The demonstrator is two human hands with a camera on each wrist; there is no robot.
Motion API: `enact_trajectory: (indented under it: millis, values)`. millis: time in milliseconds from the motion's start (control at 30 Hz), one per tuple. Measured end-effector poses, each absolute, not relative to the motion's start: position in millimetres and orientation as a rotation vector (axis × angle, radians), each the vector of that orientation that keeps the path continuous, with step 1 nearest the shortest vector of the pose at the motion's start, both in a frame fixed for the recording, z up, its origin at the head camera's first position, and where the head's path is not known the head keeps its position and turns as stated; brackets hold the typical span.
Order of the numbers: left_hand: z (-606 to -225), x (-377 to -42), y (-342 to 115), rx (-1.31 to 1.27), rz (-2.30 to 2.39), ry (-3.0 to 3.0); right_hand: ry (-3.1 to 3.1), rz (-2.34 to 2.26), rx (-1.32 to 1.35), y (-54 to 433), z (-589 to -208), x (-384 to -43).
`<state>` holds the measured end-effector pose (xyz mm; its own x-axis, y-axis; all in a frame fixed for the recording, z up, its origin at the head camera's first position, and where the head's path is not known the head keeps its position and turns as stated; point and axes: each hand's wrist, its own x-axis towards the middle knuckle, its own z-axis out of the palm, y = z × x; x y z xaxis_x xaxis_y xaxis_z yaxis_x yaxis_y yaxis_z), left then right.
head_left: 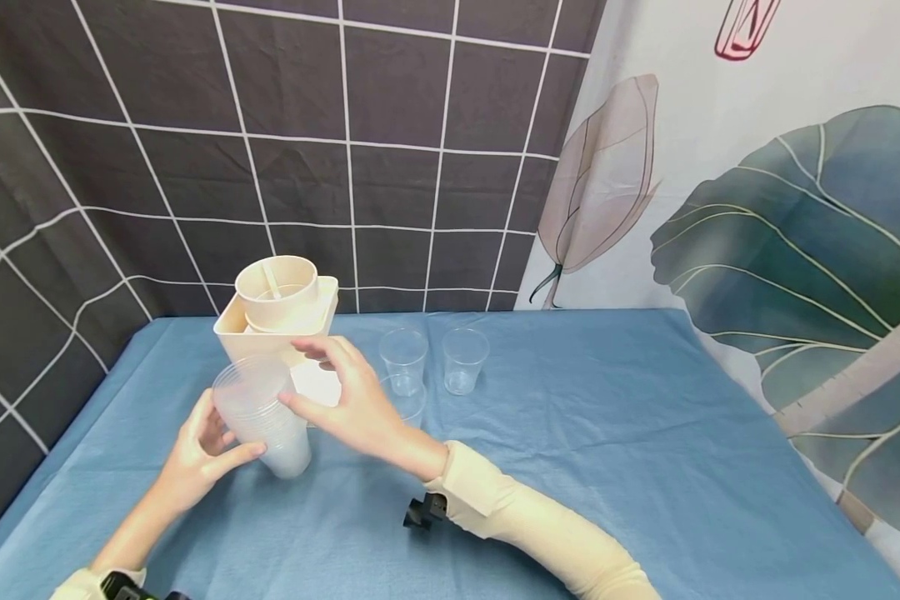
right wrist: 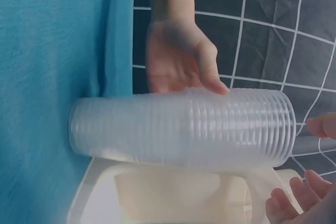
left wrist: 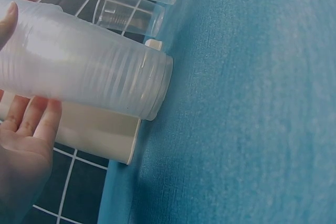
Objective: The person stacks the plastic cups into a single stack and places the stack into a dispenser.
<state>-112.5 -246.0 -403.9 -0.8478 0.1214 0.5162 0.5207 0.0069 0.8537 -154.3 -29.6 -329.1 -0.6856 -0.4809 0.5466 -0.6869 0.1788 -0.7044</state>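
A tall stack of clear plastic cups (head_left: 266, 417) is gripped around its side by my left hand (head_left: 198, 454), thumb in front. The stack leans a little, its rims up and its base low over the blue cloth; I cannot tell if the base touches. My right hand (head_left: 356, 404) hovers beside the top rims with thumb and fingers spread. In the right wrist view, those fingers (right wrist: 302, 195) stay apart from the end of the stack (right wrist: 184, 127). Single clear cups stand to the right: one at the back (head_left: 403, 354), another beside it (head_left: 465, 360), and one partly behind my right wrist (head_left: 412, 408).
Behind the stack stands a cream container (head_left: 258, 343) with a round cream cup (head_left: 273, 292) on top. Blue cloth (head_left: 607, 433) covers the table. A dark gridded curtain (head_left: 397, 183) hangs at the back and left, a leaf-patterned one (head_left: 780, 250) on the right.
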Motion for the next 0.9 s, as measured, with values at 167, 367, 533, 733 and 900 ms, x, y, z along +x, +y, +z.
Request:
enact_trajectory:
  millis: [167,367,533,733,900]
  values:
    - [-403,-112,-246,-0.647,-1.91,-2.001,-2.196,1.534,1.126,-21,-328,-156]
    - [-403,-112,-246,-0.631,-1.913,-2.007,-2.164,1.538,1.076,-10,-326,-159]
    - [-404,-111,-246,-0.635,-1.905,-1.999,-2.147,1.521,1.038,0,-326,-163]
    - [-404,-112,-245,-0.654,-1.912,-1.982,-2.133,1.524,0.99,14,-329,-170]
    - [-404,-112,-245,-0.66,-1.914,-1.977,-2.127,1.527,0.946,25,-330,-175]
